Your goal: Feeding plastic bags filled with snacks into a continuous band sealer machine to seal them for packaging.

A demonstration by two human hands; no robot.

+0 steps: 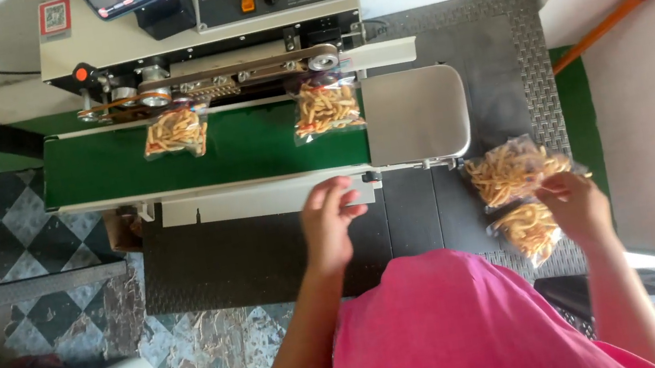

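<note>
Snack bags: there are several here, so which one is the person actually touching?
The upper bag right of the metal plate; the right hand rests at its edge. Two others ride the green belt, untouched.

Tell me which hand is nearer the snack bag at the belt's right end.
Left. The left hand sits just below the snack bag; the right hand is far off to its right, on other bags.

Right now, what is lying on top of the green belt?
Two clear bags of yellow snack sticks lie on the green belt: the left bag and the right bag. Their top edges are hidden under the machine's metal rail.
</note>
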